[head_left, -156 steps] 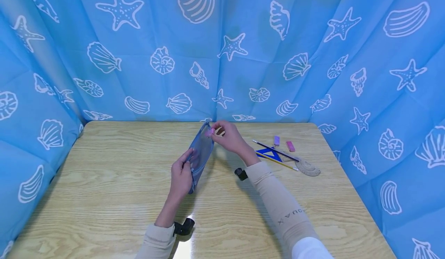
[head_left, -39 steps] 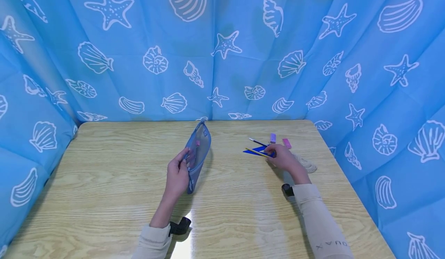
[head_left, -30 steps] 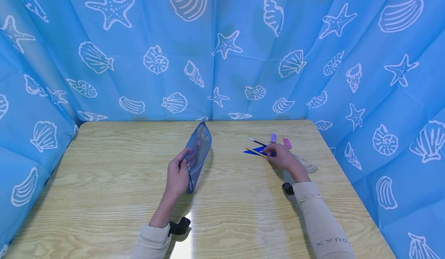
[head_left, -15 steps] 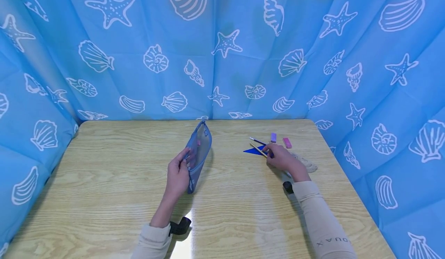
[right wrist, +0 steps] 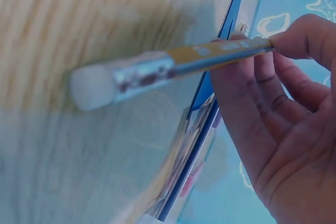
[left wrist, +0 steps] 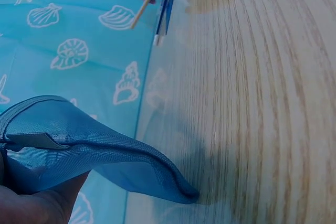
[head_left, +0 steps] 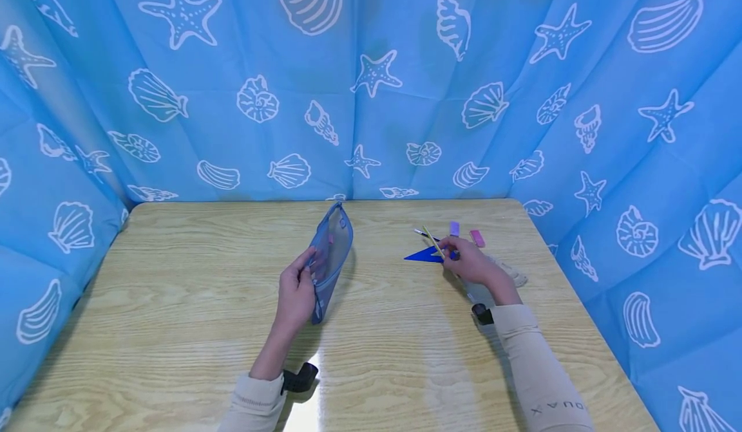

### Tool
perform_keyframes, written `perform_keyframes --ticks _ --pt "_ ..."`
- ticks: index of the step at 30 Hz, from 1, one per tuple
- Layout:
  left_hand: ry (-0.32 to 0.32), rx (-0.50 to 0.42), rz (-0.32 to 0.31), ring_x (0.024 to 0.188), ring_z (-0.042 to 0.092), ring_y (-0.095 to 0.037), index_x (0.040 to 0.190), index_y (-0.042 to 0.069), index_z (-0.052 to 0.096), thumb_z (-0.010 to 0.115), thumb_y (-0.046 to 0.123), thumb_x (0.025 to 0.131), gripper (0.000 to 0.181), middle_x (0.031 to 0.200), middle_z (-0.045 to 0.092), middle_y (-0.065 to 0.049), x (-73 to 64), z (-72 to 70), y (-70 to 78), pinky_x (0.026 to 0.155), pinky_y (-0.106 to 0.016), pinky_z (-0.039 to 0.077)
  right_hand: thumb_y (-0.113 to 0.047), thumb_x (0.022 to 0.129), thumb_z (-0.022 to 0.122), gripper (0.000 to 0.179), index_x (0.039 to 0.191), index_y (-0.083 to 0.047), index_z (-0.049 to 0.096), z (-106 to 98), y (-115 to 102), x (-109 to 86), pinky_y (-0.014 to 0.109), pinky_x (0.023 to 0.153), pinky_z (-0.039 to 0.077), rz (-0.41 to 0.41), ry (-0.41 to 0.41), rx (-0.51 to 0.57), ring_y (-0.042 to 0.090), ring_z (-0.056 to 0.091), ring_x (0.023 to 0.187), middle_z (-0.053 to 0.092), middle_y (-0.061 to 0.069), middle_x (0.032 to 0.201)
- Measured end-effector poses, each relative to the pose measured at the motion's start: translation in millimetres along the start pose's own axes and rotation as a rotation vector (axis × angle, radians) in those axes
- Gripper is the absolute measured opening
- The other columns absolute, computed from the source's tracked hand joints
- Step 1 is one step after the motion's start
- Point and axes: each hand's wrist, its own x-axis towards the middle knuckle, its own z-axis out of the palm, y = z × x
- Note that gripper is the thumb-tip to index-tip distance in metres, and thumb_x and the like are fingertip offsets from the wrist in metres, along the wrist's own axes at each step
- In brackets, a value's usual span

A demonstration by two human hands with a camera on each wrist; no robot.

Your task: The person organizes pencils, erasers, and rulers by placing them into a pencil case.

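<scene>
My left hand grips the side of a blue mesh zip pouch, holding its mouth apart; a small pink item shows through the mesh. In the left wrist view the pouch spreads over the thumb. To the right, my right hand pinches a yellow pencil between thumb and fingers. The right wrist view shows that pencil's white eraser end pointing toward the camera. Under the hand lie a blue set square and a dark pencil, both partly hidden.
Behind the right hand lie a purple eraser and a pink eraser. A clear protractor sits partly behind the wrist. Blue shell-print curtains border the wooden table at the back and sides.
The right hand went from the pouch mouth, where it held a pink item, to the pencils on the right. It has picked up the yellow pencil and swung it steeper. The left hand keeps its grip.
</scene>
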Motion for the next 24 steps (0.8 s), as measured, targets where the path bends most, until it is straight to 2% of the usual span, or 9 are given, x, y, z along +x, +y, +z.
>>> perform_keyframes --ticks 4,8,11,14,18,21,24 --pt "0.004 0.0 0.0 0.131 0.056 -0.044 0.148 -0.014 0.039 0.026 -0.007 0.104 0.047 0.144 0.053 -0.03 -0.1 0.3 -0.6 0.106 -0.05 0.051 0.004 0.095 0.053 0.032 0.126 0.011 0.055 0 -1 -1.2 0.025 0.061 0.049 0.016 0.01 0.069 0.021 0.056 0.078 0.058 0.017 0.1" --pt "0.008 -0.019 -0.006 0.132 0.055 -0.044 0.148 -0.014 0.038 0.025 -0.008 0.103 0.047 0.144 0.052 -0.031 -1.4 0.8 -0.9 0.106 -0.051 0.05 0.005 0.095 0.052 0.035 0.129 0.012 0.052 1 -1 -4.7 0.024 0.054 0.047 0.016 0.044 0.142 0.018 0.053 0.072 0.056 0.019 0.101" --pt "0.002 -0.013 -0.019 0.132 0.054 -0.044 0.148 -0.014 0.038 0.024 -0.008 0.103 0.048 0.144 0.052 -0.031 -3.1 0.7 -1.0 0.106 -0.05 0.05 0.006 0.095 0.052 0.036 0.129 0.014 0.05 2 -1 -8.0 0.024 0.055 0.049 0.007 0.063 0.187 0.017 0.051 0.074 0.053 0.017 0.1" --pt "-0.003 0.008 -0.023 0.132 0.055 -0.043 0.148 -0.014 0.038 0.025 -0.007 0.104 0.047 0.144 0.053 -0.029 -3.8 0.5 -1.0 0.106 -0.048 0.051 0.005 0.095 0.051 0.037 0.131 0.015 0.047 3 -1 -9.7 0.028 0.059 0.056 0.02 0.069 0.256 0.016 0.051 0.077 0.049 0.015 0.101" --pt "0.005 0.037 -0.019 0.132 0.056 -0.04 0.149 -0.012 0.039 0.026 -0.006 0.104 0.047 0.145 0.054 -0.026 -3.3 0.4 -2.4 0.103 -0.045 0.054 0.005 0.096 0.052 0.041 0.135 0.015 0.043 3 -2 -9.8 0.035 0.064 0.063 0.033 0.077 0.341 0.019 0.056 0.081 0.049 0.019 0.106" --pt "0.011 0.059 -0.016 0.133 0.055 -0.04 0.149 -0.012 0.039 0.027 -0.006 0.104 0.047 0.145 0.053 -0.027 -3.6 0.5 -4.2 0.102 -0.044 0.055 0.005 0.097 0.052 0.041 0.136 0.014 0.044 5 -2 -10.6 0.035 0.066 0.063 0.032 0.091 0.356 0.02 0.057 0.083 0.05 0.023 0.11" --pt "0.014 0.043 -0.008 0.132 0.055 -0.041 0.149 -0.013 0.038 0.027 -0.007 0.104 0.047 0.146 0.052 -0.029 -2.9 0.7 -4.7 0.105 -0.045 0.052 0.004 0.097 0.053 0.04 0.136 0.014 0.045 7 -4 -9.9 0.033 0.066 0.063 0.014 0.11 0.359 0.021 0.059 0.084 0.052 0.025 0.113"
